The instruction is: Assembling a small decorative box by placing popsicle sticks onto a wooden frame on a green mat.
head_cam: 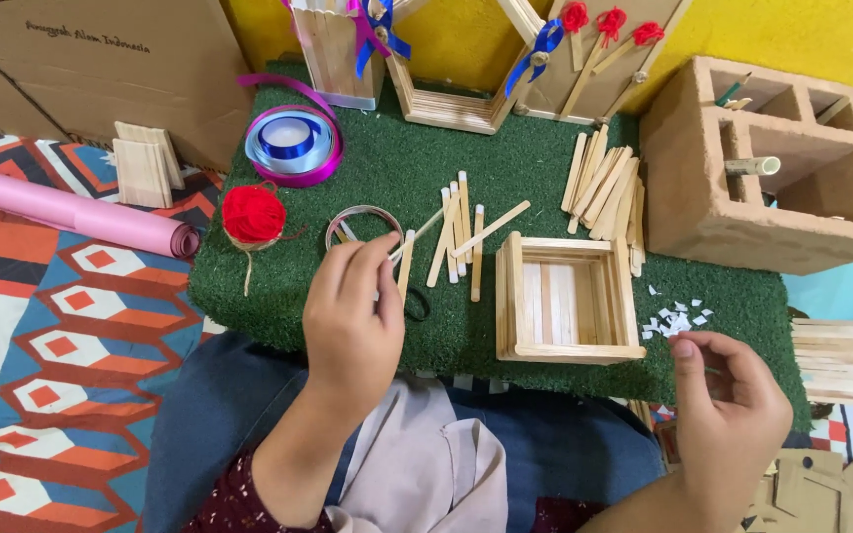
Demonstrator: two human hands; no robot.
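Note:
My left hand (350, 321) rests on the green turf mat (397, 173), fingers pinching a thin wooden stick (407, 265) beside a silver tape ring (362, 227). Loose wooden sticks (458, 235) lie fanned just beyond it. A square open box of wooden sticks (567, 299) stands on the mat between my hands. My right hand (728, 395) hovers at the mat's front right edge, fingers curled and pinched together; something small may be in them, but I cannot make it out. White paper scraps (676, 319) lie just above that hand.
A red yarn ball (254, 213) and ribbon spools (293, 143) sit at the mat's left. A second stick pile (606, 188) lies near a hollow brick block (767, 163). Stick crafts (446, 99) stand at the back. A pink paper roll (71, 209) lies on the patterned cloth.

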